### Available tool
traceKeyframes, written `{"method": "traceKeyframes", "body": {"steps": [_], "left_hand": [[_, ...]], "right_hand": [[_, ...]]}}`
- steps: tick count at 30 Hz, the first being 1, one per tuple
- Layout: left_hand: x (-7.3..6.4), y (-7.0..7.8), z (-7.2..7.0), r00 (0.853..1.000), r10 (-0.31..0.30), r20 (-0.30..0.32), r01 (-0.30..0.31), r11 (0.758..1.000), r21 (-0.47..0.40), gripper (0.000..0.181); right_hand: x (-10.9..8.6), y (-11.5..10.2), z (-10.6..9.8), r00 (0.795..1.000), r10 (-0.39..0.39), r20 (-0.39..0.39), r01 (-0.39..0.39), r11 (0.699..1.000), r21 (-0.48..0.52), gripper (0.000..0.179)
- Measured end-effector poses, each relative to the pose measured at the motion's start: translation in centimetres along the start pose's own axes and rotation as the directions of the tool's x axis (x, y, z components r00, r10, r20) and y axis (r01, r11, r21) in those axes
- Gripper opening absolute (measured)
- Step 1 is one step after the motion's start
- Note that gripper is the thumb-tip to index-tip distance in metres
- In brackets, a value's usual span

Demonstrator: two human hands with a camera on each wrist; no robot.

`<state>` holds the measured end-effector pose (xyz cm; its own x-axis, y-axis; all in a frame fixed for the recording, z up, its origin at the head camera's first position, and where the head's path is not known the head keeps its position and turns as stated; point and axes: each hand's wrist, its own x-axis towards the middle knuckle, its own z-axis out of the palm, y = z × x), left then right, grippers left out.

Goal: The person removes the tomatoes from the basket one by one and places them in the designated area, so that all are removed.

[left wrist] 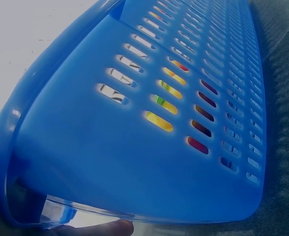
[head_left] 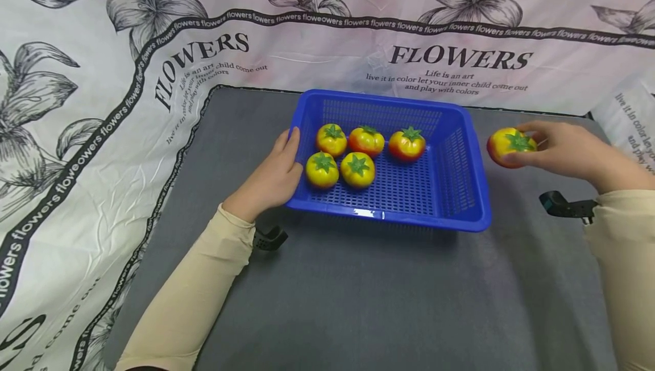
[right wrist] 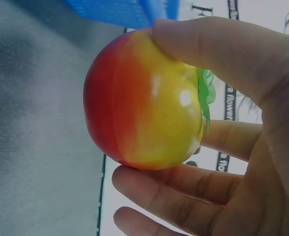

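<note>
My right hand (head_left: pixel 573 149) pinches a red-and-yellow toy tomato (head_left: pixel 512 148) with a green leafy top, in the air just right of the blue plastic basket (head_left: pixel 384 216). In the right wrist view the thumb presses one side of the tomato (right wrist: pixel 144 101) and fingers support the other. At the basket's left end, my left hand (head_left: pixel 271 178) grips the rim. Several similar tomatoes (head_left: pixel 357 170) sit inside, mostly towards the left, with one tomato (head_left: pixel 407 144) nearer the middle. Through the slots of the basket wall (left wrist: pixel 95 157), the left wrist view shows bits of yellow and red.
A dark grey tabletop (head_left: pixel 384 297) lies under the basket. White flower-print cloth (head_left: pixel 327 58) with black lettering stands along the back and left. A small black wrist camera (head_left: pixel 565 206) sticks out from the right sleeve, another camera (head_left: pixel 271 238) from the left.
</note>
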<state>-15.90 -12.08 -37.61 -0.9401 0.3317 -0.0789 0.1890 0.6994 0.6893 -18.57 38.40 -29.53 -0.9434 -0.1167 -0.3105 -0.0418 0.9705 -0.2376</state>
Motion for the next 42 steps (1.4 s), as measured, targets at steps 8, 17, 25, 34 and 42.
{"method": "traceKeyframes", "body": {"steps": [8, 17, 25, 34, 42], "left_hand": [[0.1, 0.1, 0.0, 1.000, 0.005, -0.002, -0.005, 1.000, 0.009, 0.070], [0.2, 0.3, 0.4, 1.000, 0.014, 0.010, -0.014, 1.000, 0.019, 0.070], [0.1, 0.2, 0.5, 1.000, 0.005, 0.009, -0.005, 1.000, 0.022, 0.071], [-0.1, 0.1, 0.2, 1.000, -0.008, -0.003, 0.008, 1.000, 0.021, 0.071], [-0.1, 0.0, 0.1, 1.000, -0.012, -0.012, 0.012, 1.000, 0.023, 0.071]], "right_hand": [[1.2, 1.4, 1.5, 1.000, 0.013, 0.015, -0.014, 1.000, 0.024, 0.090], [1.7, 2.8, 3.5, 0.999, 0.015, 0.044, -0.017, 0.999, 0.050, 0.094], [2.0, 3.7, 4.6, 0.998, 0.023, 0.061, -0.027, 0.998, 0.059, 0.095], [2.4, 4.1, 5.2, 0.996, 0.036, 0.080, -0.041, 0.997, 0.059, 0.094], [2.7, 4.2, 5.3, 0.996, 0.030, 0.089, -0.036, 0.997, 0.069, 0.095]]}}
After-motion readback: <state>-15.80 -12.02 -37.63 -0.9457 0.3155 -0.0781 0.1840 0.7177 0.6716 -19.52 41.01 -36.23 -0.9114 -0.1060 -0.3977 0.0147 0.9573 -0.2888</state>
